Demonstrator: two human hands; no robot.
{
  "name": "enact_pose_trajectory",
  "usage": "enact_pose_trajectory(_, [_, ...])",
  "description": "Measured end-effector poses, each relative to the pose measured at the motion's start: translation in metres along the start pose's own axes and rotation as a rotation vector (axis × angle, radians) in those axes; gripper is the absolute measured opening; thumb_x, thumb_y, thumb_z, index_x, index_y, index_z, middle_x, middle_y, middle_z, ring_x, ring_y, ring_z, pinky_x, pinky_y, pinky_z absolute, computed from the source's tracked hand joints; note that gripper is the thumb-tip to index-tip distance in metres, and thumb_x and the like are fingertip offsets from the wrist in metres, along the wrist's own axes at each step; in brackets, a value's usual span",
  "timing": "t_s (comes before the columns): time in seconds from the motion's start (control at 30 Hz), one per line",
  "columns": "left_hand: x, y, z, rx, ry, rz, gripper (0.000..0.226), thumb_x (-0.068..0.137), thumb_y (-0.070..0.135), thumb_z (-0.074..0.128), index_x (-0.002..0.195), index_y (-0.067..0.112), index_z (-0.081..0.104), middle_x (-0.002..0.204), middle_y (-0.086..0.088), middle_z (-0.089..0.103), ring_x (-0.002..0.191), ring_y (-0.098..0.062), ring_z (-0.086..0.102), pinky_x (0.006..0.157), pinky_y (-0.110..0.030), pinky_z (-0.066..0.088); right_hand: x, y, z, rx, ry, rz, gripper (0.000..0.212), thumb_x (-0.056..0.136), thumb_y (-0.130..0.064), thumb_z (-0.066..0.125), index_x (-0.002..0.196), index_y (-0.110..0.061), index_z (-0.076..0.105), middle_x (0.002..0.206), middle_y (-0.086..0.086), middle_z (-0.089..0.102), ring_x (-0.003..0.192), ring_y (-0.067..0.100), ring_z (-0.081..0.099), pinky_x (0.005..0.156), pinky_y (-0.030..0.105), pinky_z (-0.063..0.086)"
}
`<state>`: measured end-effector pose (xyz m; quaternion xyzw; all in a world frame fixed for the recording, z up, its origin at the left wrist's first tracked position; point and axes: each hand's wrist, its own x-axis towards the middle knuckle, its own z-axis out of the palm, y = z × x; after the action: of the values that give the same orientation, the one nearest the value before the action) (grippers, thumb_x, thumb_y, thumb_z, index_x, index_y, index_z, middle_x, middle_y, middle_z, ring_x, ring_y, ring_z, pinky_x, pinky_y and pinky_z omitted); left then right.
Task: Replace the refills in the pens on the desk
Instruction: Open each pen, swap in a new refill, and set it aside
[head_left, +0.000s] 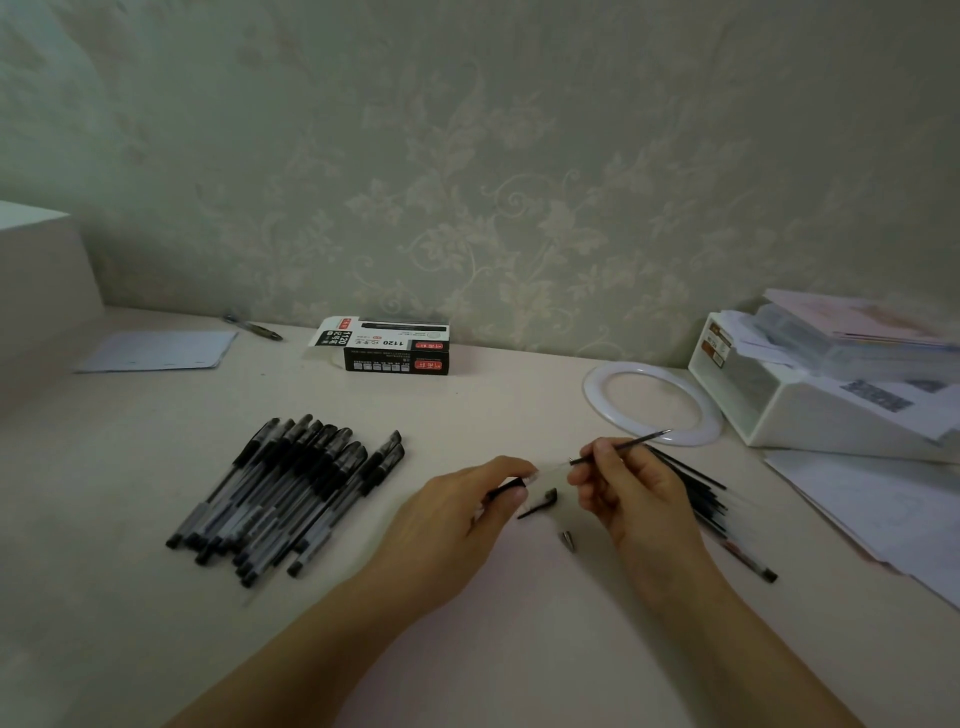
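My left hand (467, 512) grips a pen barrel (511, 486) by its black grip, its clear end pointing right. My right hand (628, 491) pinches a thin black refill (636, 442), tip up to the right, its lower end just at the barrel's open end. On the desk between my hands lie a black pen cap (540, 503) and a small metal tip cone (568, 540). A heap of several black-capped pens (291, 493) lies to the left. Several loose refills (698, 491) lie behind my right hand, partly hidden by it.
A black-and-white pen box (395, 345) stands at the back by the wall. A white ring (652, 402), a white tray of papers (821, 395) and loose sheets (872, 514) fill the right. A single pen (748, 561) lies at the right; a notepad (156, 351) and another pen (254, 327) lie back left.
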<state>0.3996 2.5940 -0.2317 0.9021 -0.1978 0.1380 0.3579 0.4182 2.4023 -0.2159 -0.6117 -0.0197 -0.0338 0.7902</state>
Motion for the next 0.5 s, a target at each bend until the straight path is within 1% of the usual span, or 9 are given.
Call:
enact_pose_trajectory(0.1, [0.0,0.002,-0.001,-0.008,-0.008,0.011,0.022,0.1,0.041,0.042,0.12,0.044,0.05,0.082,0.039,0.053,0.073,0.008,0.052,0.062,-0.018,0.038,-0.001,0.0,0.001,-0.027,-0.036,0.005,0.021,0.097,-0.018,0.055,0.084,-0.011,0.07,0.073,0.009,0.069,0.064,0.013,0.06,0.063,0.02,0.053])
enact_pose_trajectory(0.17, [0.0,0.003,0.0,-0.013,-0.014,0.015,0.021,0.1,0.041,0.043,0.119,0.045,0.05,0.082,0.037,0.055,0.072,0.006,0.053,0.062,-0.018,0.038,-0.002,0.001,0.003,-0.106,-0.093,-0.026,0.024,0.097,-0.017,0.056,0.079,-0.017,0.072,0.072,0.007,0.07,0.063,0.013,0.059,0.061,0.02,0.052])
enact_pose_trajectory(0.23, [-0.001,0.003,0.001,-0.021,-0.018,0.023,0.019,0.099,0.041,0.044,0.117,0.046,0.049,0.079,0.032,0.056,0.067,0.005,0.052,0.058,-0.016,0.034,-0.006,0.002,0.005,-0.294,-0.195,-0.098,0.022,0.096,-0.019,0.058,0.08,-0.022,0.072,0.07,0.0,0.07,0.061,0.007,0.059,0.059,0.017,0.049])
enact_pose_trajectory(0.3, [-0.001,0.003,0.002,-0.055,-0.02,0.027,0.019,0.099,0.04,0.045,0.117,0.045,0.046,0.075,0.025,0.056,0.064,0.002,0.052,0.055,-0.016,0.032,-0.01,0.004,0.006,-0.546,-0.289,-0.194,0.014,0.095,-0.028,0.061,0.086,-0.029,0.071,0.073,-0.008,0.071,0.062,0.001,0.061,0.059,0.014,0.046])
enact_pose_trajectory(0.37, [-0.001,0.003,0.001,-0.075,-0.019,0.017,0.023,0.098,0.037,0.047,0.12,0.043,0.042,0.073,0.018,0.054,0.06,-0.002,0.051,0.053,-0.019,0.031,-0.011,0.005,0.005,-0.769,-0.27,-0.281,0.009,0.09,-0.04,0.065,0.087,-0.033,0.069,0.078,-0.012,0.07,0.063,0.001,0.057,0.06,0.016,0.044])
enact_pose_trajectory(0.43, [-0.001,0.002,0.0,-0.087,-0.004,0.011,0.024,0.099,0.037,0.047,0.121,0.043,0.042,0.072,0.015,0.053,0.058,-0.004,0.05,0.053,-0.022,0.033,-0.009,0.002,-0.001,-0.874,-0.189,-0.324,0.022,0.079,-0.053,0.069,0.081,-0.032,0.067,0.076,-0.014,0.064,0.061,0.003,0.052,0.057,0.016,0.041])
enact_pose_trajectory(0.5, [0.0,0.001,-0.001,-0.096,0.022,-0.001,0.024,0.098,0.038,0.045,0.121,0.046,0.041,0.073,0.014,0.055,0.061,-0.004,0.051,0.055,-0.023,0.035,-0.008,-0.002,-0.008,-0.935,-0.165,-0.321,0.033,0.068,-0.06,0.074,0.077,-0.031,0.062,0.074,-0.013,0.059,0.061,0.003,0.049,0.057,0.016,0.041])
